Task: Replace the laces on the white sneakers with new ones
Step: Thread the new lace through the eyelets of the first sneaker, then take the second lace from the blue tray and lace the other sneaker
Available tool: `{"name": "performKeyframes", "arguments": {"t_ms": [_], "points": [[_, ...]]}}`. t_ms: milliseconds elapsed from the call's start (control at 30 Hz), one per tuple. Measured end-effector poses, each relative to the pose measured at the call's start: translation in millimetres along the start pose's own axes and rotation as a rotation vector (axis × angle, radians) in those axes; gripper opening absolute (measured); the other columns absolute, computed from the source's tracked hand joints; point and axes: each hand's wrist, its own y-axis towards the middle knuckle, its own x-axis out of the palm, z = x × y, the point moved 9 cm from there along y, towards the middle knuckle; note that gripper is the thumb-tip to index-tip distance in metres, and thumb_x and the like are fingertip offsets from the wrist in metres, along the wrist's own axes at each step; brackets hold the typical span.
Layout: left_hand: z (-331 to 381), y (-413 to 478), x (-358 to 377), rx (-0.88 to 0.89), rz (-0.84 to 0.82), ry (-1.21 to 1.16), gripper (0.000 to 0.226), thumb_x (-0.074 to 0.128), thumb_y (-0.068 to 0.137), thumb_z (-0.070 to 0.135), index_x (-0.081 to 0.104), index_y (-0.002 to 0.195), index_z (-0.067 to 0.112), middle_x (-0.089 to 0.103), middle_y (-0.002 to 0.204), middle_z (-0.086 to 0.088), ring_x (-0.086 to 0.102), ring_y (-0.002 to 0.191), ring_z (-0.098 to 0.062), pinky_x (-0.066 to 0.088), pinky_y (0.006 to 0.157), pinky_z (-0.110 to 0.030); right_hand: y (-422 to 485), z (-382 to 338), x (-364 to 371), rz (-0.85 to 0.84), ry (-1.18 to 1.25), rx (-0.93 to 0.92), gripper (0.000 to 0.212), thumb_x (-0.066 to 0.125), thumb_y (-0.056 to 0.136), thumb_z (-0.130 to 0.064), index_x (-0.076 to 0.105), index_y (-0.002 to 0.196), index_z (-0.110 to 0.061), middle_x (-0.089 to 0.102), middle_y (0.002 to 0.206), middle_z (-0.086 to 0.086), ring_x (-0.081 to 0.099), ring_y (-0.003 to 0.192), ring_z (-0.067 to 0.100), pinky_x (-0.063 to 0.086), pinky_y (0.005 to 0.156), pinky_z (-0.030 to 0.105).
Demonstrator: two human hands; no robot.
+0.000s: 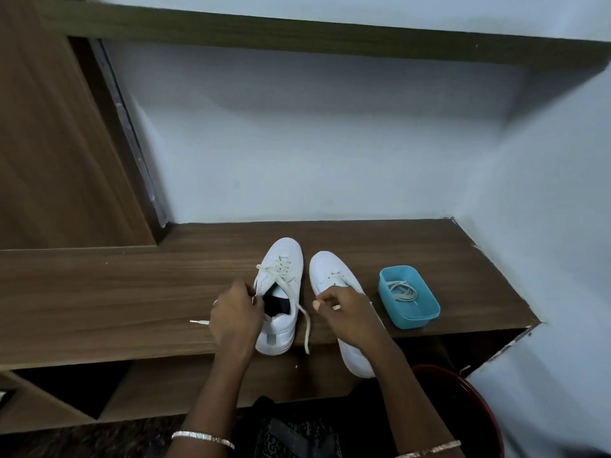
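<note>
Wood-grain counter (99, 292) runs along a pale wall (314, 143), and both white sneakers stand on it near the front edge, toes pointing to 12 o'clock.

The left sneaker (281, 276) sits at 2 o'clock from your left hand (236, 312), touching it. That hand's fingers are curled against the left rim of the shoe's collar, gripping the shoe there. Its lace (307, 328) is slack: it crosses the upper eyelets loosely, one end trails from the collar toward 6 o'clock and hangs over the counter's edge, and a white tip shows on the counter at 9 o'clock from your left hand. The tongue is white, the inside dark, and a grey tab marks the heel.

The right sneaker (330, 269) lies just beside the first, at its 3 o'clock, heel overhanging the counter's edge. Its eyelets look bare. Your right hand (347, 309) rests over its middle with fingers curled and the thumb tip pointing to 9 o'clock; you cannot tell whether it pinches anything.

At 3 o'clock from the right hand, near but apart, a blue tub (426, 312) holds a coiled spare lace (401, 290).

A thin bangle (201, 438) circles each wrist. A dark shelf (297, 38) spans the wall above, and a red bin (469, 408) stands at 5 o'clock below the counter.
</note>
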Motion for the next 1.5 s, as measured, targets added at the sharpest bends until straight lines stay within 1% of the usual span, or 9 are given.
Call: {"name": "performKeyframes", "arguments": {"t_ms": [133, 300, 400, 500, 633, 733, 933, 1300, 1500], "points": [[57.5, -21.9, -6.6, 0.244, 0.121, -0.054, 0.011, 0.067, 0.087, 0.026, 0.062, 0.086, 0.016, 0.066, 0.081, 0.001, 0.064, 0.076, -0.022, 0.043, 0.060, -0.029, -8.0, 17.4, -39.4, 0.098, 0.072, 0.015, 0.013, 0.064, 0.092, -0.033, 0.072, 0.096, -0.024, 0.073, 0.088, -0.008, 0.070, 0.083, 0.008, 0.058, 0.083, 0.035], [122.0, -44.1, 23.1, 0.385, -0.048, -0.276, 0.010, 0.068, 0.086, 0.022, 0.061, 0.080, 0.022, 0.062, 0.068, 0.012, 0.057, 0.062, -0.004, 0.035, 0.055, -0.020, -17.2, 57.4, -87.4, 0.319, 0.151, 0.032, 0.012, 0.064, 0.090, -0.023, 0.073, 0.083, -0.020, 0.073, 0.072, -0.005, 0.071, 0.070, 0.012, 0.060, 0.076, 0.040], [152.8, -55.2, 53.9, 0.426, -0.151, -0.296, 0.010, 0.068, 0.088, 0.024, 0.061, 0.081, 0.023, 0.061, 0.069, 0.013, 0.056, 0.062, -0.001, 0.032, 0.052, -0.011, -16.9, 97.1, -123.6, 0.527, 0.177, 0.108, 0.014, 0.064, 0.091, -0.023, 0.074, 0.085, -0.016, 0.074, 0.076, -0.003, 0.071, 0.071, 0.012, 0.057, 0.066, 0.026], [175.8, -61.4, 90.9, 0.449, -0.244, -0.275, 0.008, 0.067, 0.089, 0.025, 0.063, 0.083, 0.021, 0.062, 0.073, 0.012, 0.056, 0.066, -0.003, 0.036, 0.056, -0.014, -9.7, 130.7, -146.2, 0.655, 0.093, 0.187, 0.012, 0.065, 0.090, -0.014, 0.075, 0.096, -0.014, 0.073, 0.089, -0.003, 0.061, 0.072, 0.004, 0.036, 0.057, 0.005], [199.4, -65.3, 134.6, 0.496, -0.303, -0.171, 0.011, 0.062, 0.090, 0.025, 0.060, 0.080, 0.021, 0.065, 0.078, 0.006, 0.061, 0.076, -0.013, 0.050, 0.072, -0.035, 25.6, 151.0, -144.2, 0.548, -0.078, 0.180, 0.018, 0.066, 0.086, -0.008, 0.076, 0.099, -0.015, 0.075, 0.098, 0.001, 0.067, 0.086, 0.013, 0.044, 0.070, 0.018], [209.5, -60.8, 147.6, 0.488, -0.230, 0.111, 0.014, 0.056, 0.093, 0.035, 0.062, 0.086, 0.024, 0.069, 0.091, 0.002, 0.061, 0.095, -0.021, 0.039, 0.090, -0.041, 57.9, 144.9, -120.6, 0.281, -0.369, 0.126, 0.021, 0.065, 0.089, -0.016, 0.074, 0.108, -0.015, 0.071, 0.110, 0.003, 0.065, 0.103, 0.022, 0.044, 0.082, 0.025], [226.5, -50.2, 170.8, 0.560, -0.234, 0.257, 0.017, 0.054, 0.093, 0.038, 0.065, 0.104, 0.031, 0.070, 0.099, 0.007, 0.058, 0.103, -0.020, 0.029, 0.093, -0.041, 84.2, 138.6, -89.3, 0.044, -0.608, 0.126, 0.022, 0.058, 0.095, -0.018, 0.067, 0.113, -0.010, 0.069, 0.112, 0.011, 0.065, 0.108, 0.027, 0.048, 0.081, 0.031], [224.1, -41.5, 164.4, 0.502, -0.251, 0.141, 0.018, 0.052, 0.094, 0.028, 0.066, 0.104, 0.028, 0.070, 0.099, 0.007, 0.061, 0.097, -0.017, 0.025, 0.085, -0.035, 76.5, 119.2, -96.1, 0.173, -0.571, 0.087, 0.017, 0.051, 0.098, -0.014, 0.067, 0.101, -0.009, 0.070, 0.104, 0.008, 0.066, 0.100, 0.023, 0.043, 0.072, 0.026], [217.4, -42.5, 151.5, 0.444, -0.401, -0.280, 0.017, 0.056, 0.091, 0.012, 0.067, 0.101, 0.020, 0.071, 0.095, 0.004, 0.066, 0.091, -0.017, 0.051, 0.079, -0.034, 48.3, 106.1, -137.7, 0.427, -0.226, 0.096, 0.019, 0.065, 0.092, -0.031, 0.067, 0.098, -0.013, 0.071, 0.093, 0.003, 0.065, 0.090, 0.023, 0.039, 0.068, 0.026]]}}
